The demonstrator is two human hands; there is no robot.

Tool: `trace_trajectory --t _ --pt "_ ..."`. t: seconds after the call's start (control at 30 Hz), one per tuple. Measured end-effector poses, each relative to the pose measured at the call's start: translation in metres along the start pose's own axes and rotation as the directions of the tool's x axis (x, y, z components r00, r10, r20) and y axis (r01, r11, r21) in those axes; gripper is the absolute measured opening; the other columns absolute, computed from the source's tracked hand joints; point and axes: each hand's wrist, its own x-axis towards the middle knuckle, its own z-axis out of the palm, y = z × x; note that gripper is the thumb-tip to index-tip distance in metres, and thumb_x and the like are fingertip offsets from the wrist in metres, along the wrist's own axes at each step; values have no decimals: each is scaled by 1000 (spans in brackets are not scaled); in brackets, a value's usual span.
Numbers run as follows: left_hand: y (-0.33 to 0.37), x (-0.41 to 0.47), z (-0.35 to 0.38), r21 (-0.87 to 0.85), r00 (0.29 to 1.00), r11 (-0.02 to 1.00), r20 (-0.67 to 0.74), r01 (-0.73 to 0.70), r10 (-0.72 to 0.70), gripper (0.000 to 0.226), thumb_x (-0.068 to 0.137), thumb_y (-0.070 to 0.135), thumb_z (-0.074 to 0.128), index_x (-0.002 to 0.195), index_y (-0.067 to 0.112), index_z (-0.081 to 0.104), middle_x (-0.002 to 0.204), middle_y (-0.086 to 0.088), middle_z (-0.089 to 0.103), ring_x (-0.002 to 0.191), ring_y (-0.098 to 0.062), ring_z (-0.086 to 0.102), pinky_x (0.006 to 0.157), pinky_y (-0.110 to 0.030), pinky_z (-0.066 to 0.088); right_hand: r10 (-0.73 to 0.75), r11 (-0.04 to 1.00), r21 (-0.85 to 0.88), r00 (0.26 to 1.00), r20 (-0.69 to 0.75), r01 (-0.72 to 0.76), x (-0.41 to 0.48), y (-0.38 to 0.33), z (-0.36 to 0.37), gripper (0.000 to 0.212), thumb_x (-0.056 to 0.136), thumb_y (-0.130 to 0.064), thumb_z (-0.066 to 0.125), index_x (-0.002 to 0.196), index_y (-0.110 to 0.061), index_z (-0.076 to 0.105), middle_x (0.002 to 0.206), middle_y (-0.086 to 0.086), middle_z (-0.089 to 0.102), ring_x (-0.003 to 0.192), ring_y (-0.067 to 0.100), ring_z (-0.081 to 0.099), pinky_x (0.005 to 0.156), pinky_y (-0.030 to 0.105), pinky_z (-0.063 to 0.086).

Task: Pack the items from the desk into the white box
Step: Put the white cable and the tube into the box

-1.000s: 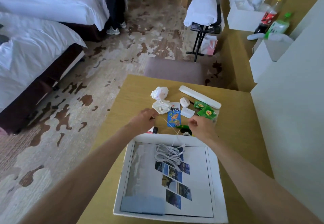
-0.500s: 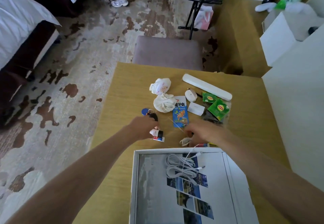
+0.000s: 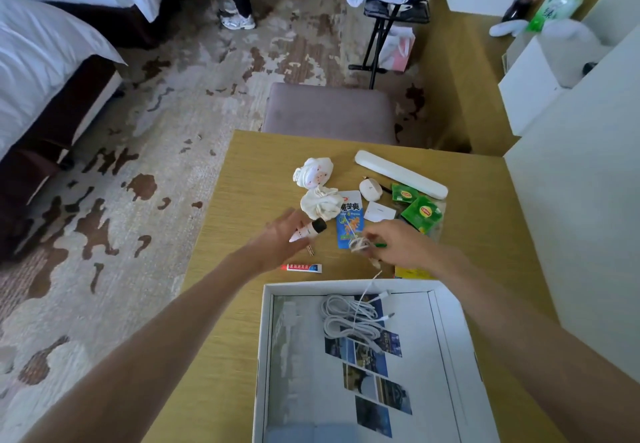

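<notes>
The desk (image 3: 221, 304) carries the white box (image 3: 265, 356) at its near edge and a spread of loose items toward its far side.

**Packed.** The box holds a coiled white cable (image 3: 349, 318), lying in the far part of the box on a printed sheet with photo panels. Nothing else is visible inside. Judged from this, the task is at an early stage.

**Unpacked, on the desk.**
- A long white case (image 3: 401, 174) at the far right.
- Two bundles of white cloth (image 3: 317, 188) at the far centre.
- A blue snack packet (image 3: 349, 231) near the centre.
- Green tea sachets (image 3: 420, 212) to the right.
- A white card (image 3: 379, 212) and a small white oval item (image 3: 370, 189) between these.
- A small red-and-white tube (image 3: 301, 267) just beyond the box's far wall.

**Hands.** The left hand (image 3: 280, 238) grips a small white bottle with a dark cap (image 3: 310, 231), lifted above the desk. The right hand (image 3: 398, 241) pinches a small pale bundle (image 3: 358, 245), possibly cord; a thin white lead hangs from it toward the box. The image is blurred here, so its identity is uncertain.

**Remaining.** Both held items and all listed desk items await placement in the box.
</notes>
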Motion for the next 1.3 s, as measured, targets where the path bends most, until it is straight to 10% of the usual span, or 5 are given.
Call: trace_trajectory --t 0.13,0.3,0.53,0.77,1.3 --pt "40 -24 -24 -380 982 925 -180 -16 -57 18 93 33 55 103 24 44 79 -4 68 64 -13 66 53 -15 50 10 955 284 951 -311 83 -44 -25 -20 12 90 -43 61 90 -31 58 83 -22 65 77 -10 59 59 6 41" --pt "83 -71 -26 -333 973 943 -222 -15 -63 23 83 58 54 99 44 44 77 13 68 45 -6 57 41 -19 43 -46 832 470 880 -473 296 -108 -57 -33 13 88 -45 60 91 -32 58 88 -8 70 84 6 67 71 26 53" --pt "101 -153 17 -233 966 958 -158 165 -204 31 88 60 40 111 39 38 88 -3 61 61 -25 55 55 -45 52 -212 956 153 952 -223 249 -154 -63 31 20 83 -38 71 83 -23 59 77 -8 59 70 8 56 62 26 46" --pt "115 -180 28 -96 955 970 -178 223 -237 30 88 39 45 116 36 34 103 -3 60 76 -26 59 67 -41 51 -228 953 -252 944 -239 166 -132 -59 111 28 82 -47 68 94 -23 63 100 -4 67 89 20 62 71 30 41" --pt "90 -178 62 88 999 996 37 14 -18 33 82 41 65 106 23 51 111 -3 65 93 -22 59 75 -32 47 -113 965 -263 922 -370 12 -143 -53 135 33 78 -23 74 110 -17 69 106 2 66 102 26 57 78 38 44"
